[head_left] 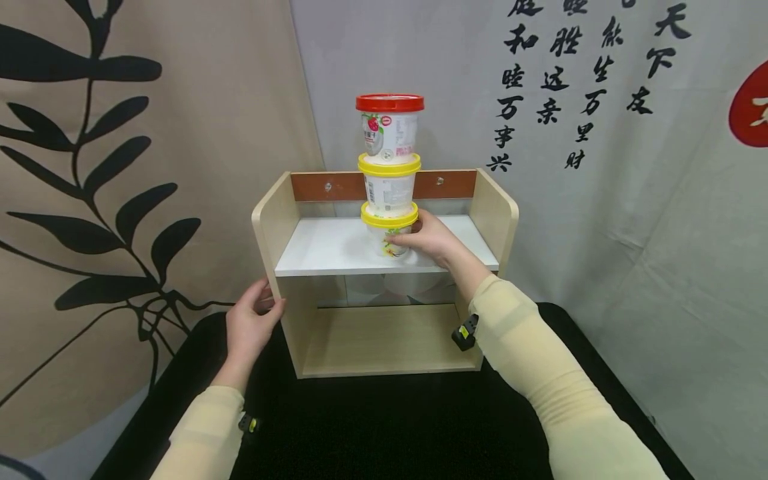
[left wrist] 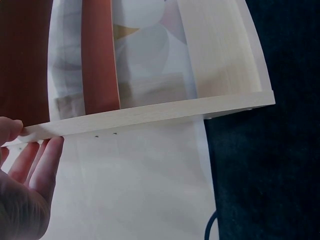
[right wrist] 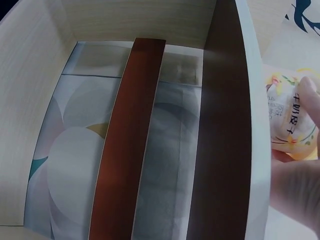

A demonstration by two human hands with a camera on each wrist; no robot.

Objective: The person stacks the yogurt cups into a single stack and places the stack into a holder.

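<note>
Three white tubs stand stacked upright on the white upper board (head_left: 321, 247) of a small wooden shelf (head_left: 384, 337). The top tub (head_left: 391, 135) has a red lid; the middle tub (head_left: 389, 190) and the bottom tub (head_left: 377, 235) have yellow lids. My right hand (head_left: 433, 239) grips the bottom tub from the right, thumb across its front. In the right wrist view that tub (right wrist: 290, 117) shows floral print beyond the board's edge. My left hand (head_left: 251, 330) pinches the shelf's left side panel (left wrist: 150, 114), thumb on one side and fingers on the other.
The shelf stands on a black-covered table (head_left: 384, 427). A reddish-brown rail (head_left: 330, 187) crosses its back at the top. Both side panels rise above the upper board. Behind hangs a grey cloth (head_left: 600, 220) with dark writing; a beige one (head_left: 228, 133) with leaf print is at left.
</note>
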